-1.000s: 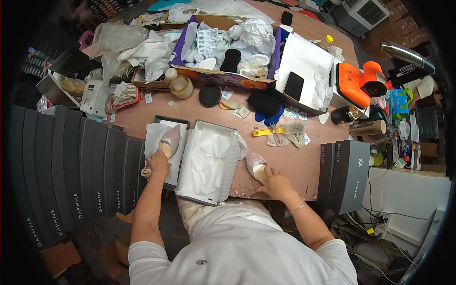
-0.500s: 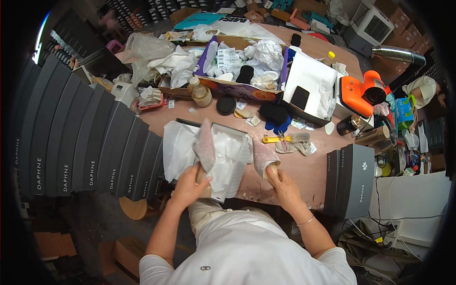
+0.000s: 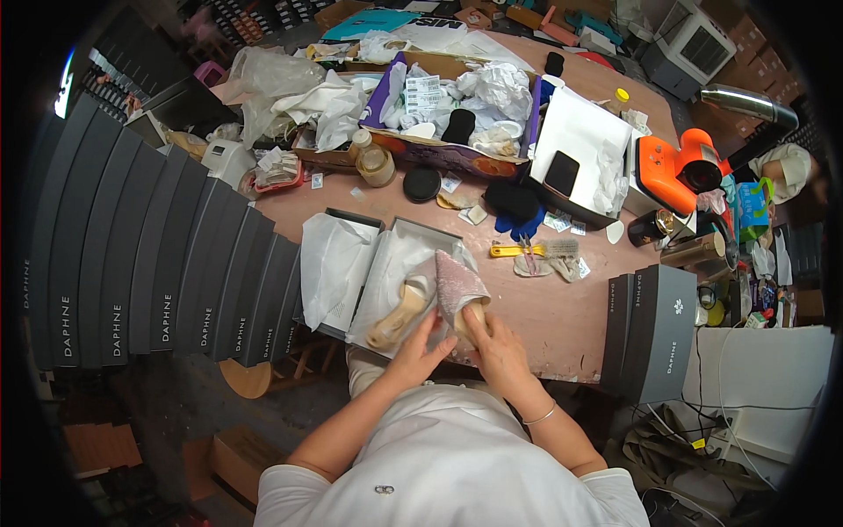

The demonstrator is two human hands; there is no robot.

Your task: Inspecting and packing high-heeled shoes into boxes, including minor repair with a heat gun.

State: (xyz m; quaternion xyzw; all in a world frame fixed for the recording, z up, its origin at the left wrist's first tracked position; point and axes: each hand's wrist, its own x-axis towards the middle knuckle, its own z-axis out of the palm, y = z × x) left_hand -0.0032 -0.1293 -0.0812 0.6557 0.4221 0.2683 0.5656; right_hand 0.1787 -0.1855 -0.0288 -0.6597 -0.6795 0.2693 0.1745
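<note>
My right hand [image 3: 502, 353] is closed around the heel end of a pink glittery pointed shoe [image 3: 457, 285], its toe pointing up and away from me. Inside the open shoebox tray [image 3: 421, 232], lined with white tissue, lies the other shoe [image 3: 397, 318], its beige side showing. My left hand [image 3: 420, 351] is at the near edge of the tray, thumb and fingers apart and nothing in them, close to the held shoe. Left of the tray, a grey box part [image 3: 356, 218] holds more white tissue paper [image 3: 332, 263].
Grey shoeboxes [image 3: 145, 255] stand in a long row at the left, with more shoeboxes [image 3: 665, 334] at the right. Beyond the tray are a yellow-handled brush [image 3: 518, 251], a bottle [image 3: 376, 165], a purple carton [image 3: 474, 158] of crumpled paper and an orange device [image 3: 659, 176].
The shoe from my left hand now lies in the tray, and that hand has let go and moved right. My right hand has brought its shoe left, over the tray's right side.
</note>
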